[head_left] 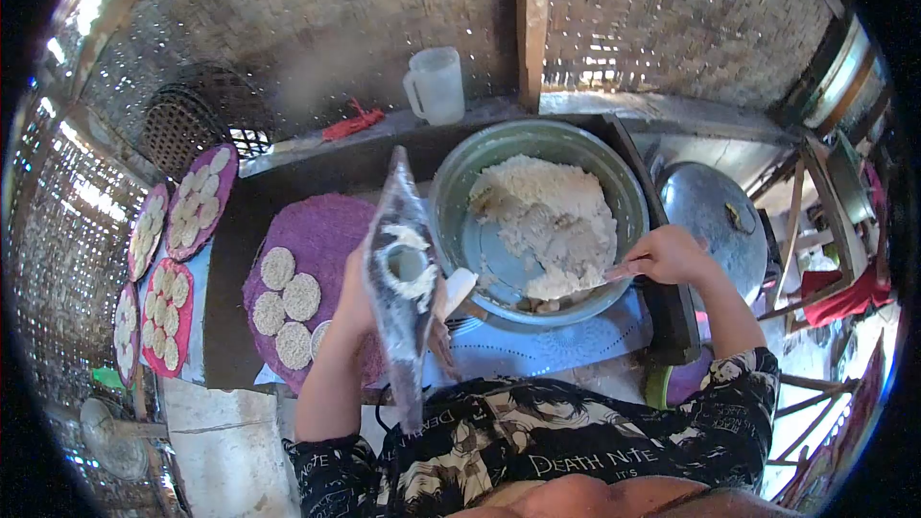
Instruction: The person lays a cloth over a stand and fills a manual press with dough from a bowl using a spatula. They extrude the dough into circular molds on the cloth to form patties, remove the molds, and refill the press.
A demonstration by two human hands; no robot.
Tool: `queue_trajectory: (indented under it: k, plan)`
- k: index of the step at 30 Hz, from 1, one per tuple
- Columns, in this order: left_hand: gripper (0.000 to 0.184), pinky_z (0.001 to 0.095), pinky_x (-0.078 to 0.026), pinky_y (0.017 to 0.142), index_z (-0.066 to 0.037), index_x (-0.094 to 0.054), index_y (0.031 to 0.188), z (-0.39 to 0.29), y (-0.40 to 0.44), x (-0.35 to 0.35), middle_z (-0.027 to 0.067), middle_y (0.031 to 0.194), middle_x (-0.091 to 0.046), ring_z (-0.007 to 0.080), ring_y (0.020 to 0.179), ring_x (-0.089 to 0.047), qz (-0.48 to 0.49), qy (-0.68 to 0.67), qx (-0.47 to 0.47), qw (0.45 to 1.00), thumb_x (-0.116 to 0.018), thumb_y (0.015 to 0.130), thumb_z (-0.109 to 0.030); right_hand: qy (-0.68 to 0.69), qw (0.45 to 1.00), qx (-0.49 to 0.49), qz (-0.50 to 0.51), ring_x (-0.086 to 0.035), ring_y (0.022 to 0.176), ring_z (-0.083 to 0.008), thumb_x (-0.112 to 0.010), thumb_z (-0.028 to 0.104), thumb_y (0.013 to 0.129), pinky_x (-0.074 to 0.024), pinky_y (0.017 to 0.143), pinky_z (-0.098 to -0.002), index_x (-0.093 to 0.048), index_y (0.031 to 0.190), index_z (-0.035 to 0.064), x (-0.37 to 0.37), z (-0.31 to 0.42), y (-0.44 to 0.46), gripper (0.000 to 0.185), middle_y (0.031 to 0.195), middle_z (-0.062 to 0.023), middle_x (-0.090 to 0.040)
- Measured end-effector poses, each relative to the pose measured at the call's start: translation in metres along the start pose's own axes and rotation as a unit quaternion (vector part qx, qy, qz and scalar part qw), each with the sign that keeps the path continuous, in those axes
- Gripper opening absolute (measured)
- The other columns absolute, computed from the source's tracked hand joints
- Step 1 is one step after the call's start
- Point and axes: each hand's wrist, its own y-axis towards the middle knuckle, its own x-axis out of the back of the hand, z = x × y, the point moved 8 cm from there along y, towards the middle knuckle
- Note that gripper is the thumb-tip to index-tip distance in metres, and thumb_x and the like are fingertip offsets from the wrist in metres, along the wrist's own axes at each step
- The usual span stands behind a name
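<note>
My left hand (357,290) grips a flat, worn board (401,345), tilted steeply up, with its fingers partly hidden behind it. On the board's face is a round ring mould (407,269) with white, crumbly dough around it. A short white piece (460,288), its kind unclear, sticks out beside the board near the basin rim. My right hand (672,254) is closed around the handle of a thin utensil (619,273), possibly a spoon or spatula. Its far end reaches into the white dough mixture (556,211) in the large green-grey basin (443,197), just inside the right rim.
Several round, grainy cakes (297,297) lie on a purple round mat (317,221) to the left. More discs sit on purple and pink trays (165,326) farther left. A plastic jug (437,86) and red bag (353,122) stand behind. A lidded pot (710,221) is at the right.
</note>
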Motion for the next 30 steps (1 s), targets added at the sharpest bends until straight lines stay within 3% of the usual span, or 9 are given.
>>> queue_trajectory:
  k: [3, 4, 8, 12, 15, 22, 25, 27, 30]
  plan:
    - [0.048, 0.0350, -0.046, 0.078, -0.002, -0.055, 0.102, -0.028, 0.012, -0.015, 0.0155, 0.092, -0.062, 0.0277, 0.087, -0.061, 0.027, 0.171, -0.034, 0.984, -0.071, 0.061, -0.021, 0.275, 0.957, 0.095, -0.019, -0.061, 0.075, -0.0156, -0.062, 0.028, 0.079, -0.0464, 0.068, -0.0287, -0.066, 0.099, 0.0133, 0.035, 0.002, -0.006, 0.026, 0.086, -0.0092, -0.066]
    - [0.049, 0.0369, -0.046, 0.080, -0.003, -0.055, 0.104, -0.020, 0.019, -0.017, 0.0188, 0.097, -0.061, 0.0330, 0.092, -0.059, 0.024, 0.202, 0.009, 0.979, -0.069, 0.063, -0.024, 0.314, 0.946, 0.073, 0.028, -0.056, 0.089, -0.0092, -0.067, 0.019, 0.077, -0.0429, 0.081, -0.0260, -0.062, 0.106, 0.0019, 0.041, 0.003, -0.005, 0.034, 0.097, -0.0069, -0.065]
    - [0.047, 0.0378, -0.045, 0.082, -0.003, -0.056, 0.106, -0.013, 0.037, -0.045, 0.0215, 0.100, -0.060, 0.0350, 0.094, -0.058, 0.090, 0.215, -0.015, 0.972, -0.066, 0.066, -0.027, 0.407, 0.907, 0.112, 0.010, -0.054, 0.095, -0.0124, -0.066, 0.019, 0.078, -0.0399, 0.087, -0.0274, -0.058, 0.109, -0.0019, 0.068, 0.026, 0.006, 0.038, 0.103, -0.0087, -0.063]
    - [0.045, 0.0379, -0.044, 0.082, -0.003, -0.057, 0.104, -0.046, 0.034, -0.061, 0.0212, 0.099, -0.060, 0.0350, 0.094, -0.057, 0.114, 0.220, -0.122, 0.961, -0.065, 0.068, -0.026, 0.289, 0.936, 0.199, 0.030, -0.059, 0.088, -0.0164, -0.066, 0.024, 0.078, -0.0442, 0.080, -0.0298, -0.061, 0.106, 0.0038, 0.081, 0.064, 0.023, 0.036, 0.095, -0.0081, -0.064]
    - [0.044, 0.0397, -0.045, 0.081, -0.002, -0.056, 0.104, -0.052, 0.030, -0.060, 0.0219, 0.098, -0.060, 0.0364, 0.093, -0.057, 0.105, 0.271, -0.119, 0.949, -0.064, 0.068, -0.026, -0.042, 0.969, 0.203, -0.133, -0.059, 0.076, -0.0233, -0.061, 0.032, 0.080, -0.0453, 0.069, -0.0322, -0.065, 0.103, 0.0156, 0.135, 0.110, 0.006, 0.029, 0.077, -0.0054, -0.061]
    - [0.044, 0.0425, -0.046, 0.077, -0.002, -0.055, 0.104, -0.047, 0.029, -0.053, 0.0239, 0.098, -0.059, 0.0386, 0.091, -0.057, 0.042, 0.299, -0.074, 0.950, -0.063, 0.070, -0.031, -0.378, 0.770, 0.351, -0.375, -0.054, 0.063, -0.0147, -0.058, 0.021, 0.068, -0.0403, 0.054, -0.0305, -0.059, 0.086, 0.0136, 0.118, 0.238, -0.031, 0.019, 0.066, 0.0009, -0.048]
    - [0.047, 0.0408, -0.046, 0.077, -0.004, -0.055, 0.106, -0.031, 0.030, -0.042, 0.0219, 0.101, -0.059, 0.0377, 0.093, -0.057, 0.025, 0.283, -0.060, 0.957, -0.062, 0.071, -0.034, -0.350, 0.740, 0.389, -0.424, -0.053, 0.064, -0.0127, -0.055, 0.017, 0.069, -0.0398, 0.054, -0.0290, -0.056, 0.089, 0.0130, 0.099, 0.237, -0.039, 0.020, 0.070, 0.0020, -0.049]
    - [0.047, 0.0399, -0.046, 0.078, -0.005, -0.056, 0.107, -0.021, 0.029, -0.038, 0.0210, 0.101, -0.059, 0.0378, 0.094, -0.056, 0.014, 0.258, -0.074, 0.963, -0.062, 0.072, -0.035, -0.261, 0.790, 0.358, -0.424, -0.054, 0.061, -0.0166, -0.061, 0.017, 0.065, -0.0413, 0.053, -0.0315, -0.058, 0.081, 0.0126, 0.125, 0.223, -0.044, 0.017, 0.064, 0.0003, -0.049]
    - [0.039, 0.0327, -0.047, 0.079, -0.006, -0.054, 0.113, 0.016, 0.038, -0.014, 0.0089, 0.103, -0.061, 0.0196, 0.092, -0.058, 0.037, 0.028, 0.029, 0.998, -0.062, 0.077, -0.016, -0.191, 0.819, 0.271, -0.468, -0.056, 0.060, -0.0210, -0.066, 0.020, 0.063, -0.0433, 0.052, -0.0351, -0.059, 0.074, 0.0130, 0.170, 0.188, -0.059, 0.014, 0.062, -0.0020, -0.051]
